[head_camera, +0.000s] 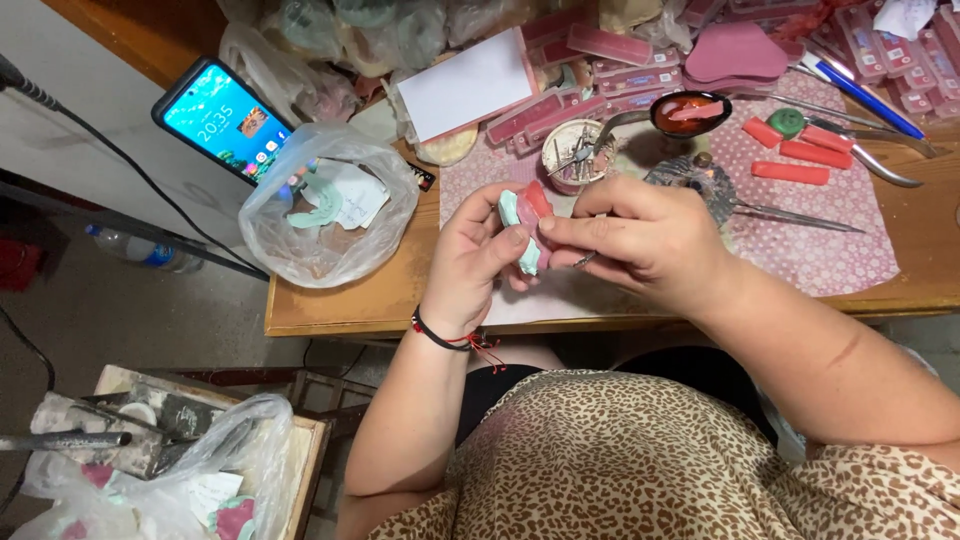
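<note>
Head view: my left hand (480, 255) grips a green-and-pink dental cast (525, 225) while my right hand (640, 240) pinches a thin tool (585, 259) against it; the wax shaping looks mid-way.

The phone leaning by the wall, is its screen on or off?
On. The black smartphone shows a lit blue screen with small coloured icons, propped beside the clear plastic bag.

Bare bench (345, 300) lies left of the hands; bag (325, 205), tin (575, 155) and tools (800, 215) crowd beyond.
</note>
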